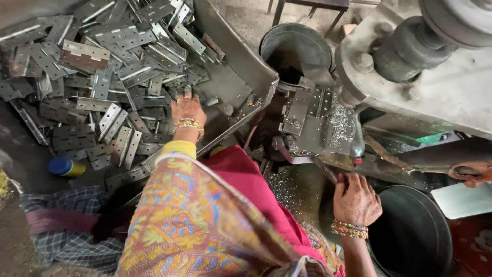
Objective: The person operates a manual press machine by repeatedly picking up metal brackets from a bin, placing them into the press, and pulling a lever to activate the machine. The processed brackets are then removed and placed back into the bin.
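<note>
My left hand (pixel 188 110) reaches forward into a heap of grey metal hinges (pixel 102 77) lying in a sheet-metal tray (pixel 233 66). Its fingertips dip among the hinges, so I cannot tell whether it grips one. My right hand (pixel 356 200) is low on the right, fingers closed around a dark metal lever (pixel 325 173) that runs up to the machine's work fixture (pixel 307 115). Both wrists wear beaded bangles.
A heavy grey machine body (pixel 435 77) fills the upper right, with metal shavings (pixel 339 123) on its bed. Black buckets stand behind (pixel 297 48) and below right (pixel 410 231). Another person's hand (pixel 471 173) holds a rod at the right edge. A blue-and-yellow bottle (pixel 66 166) lies left.
</note>
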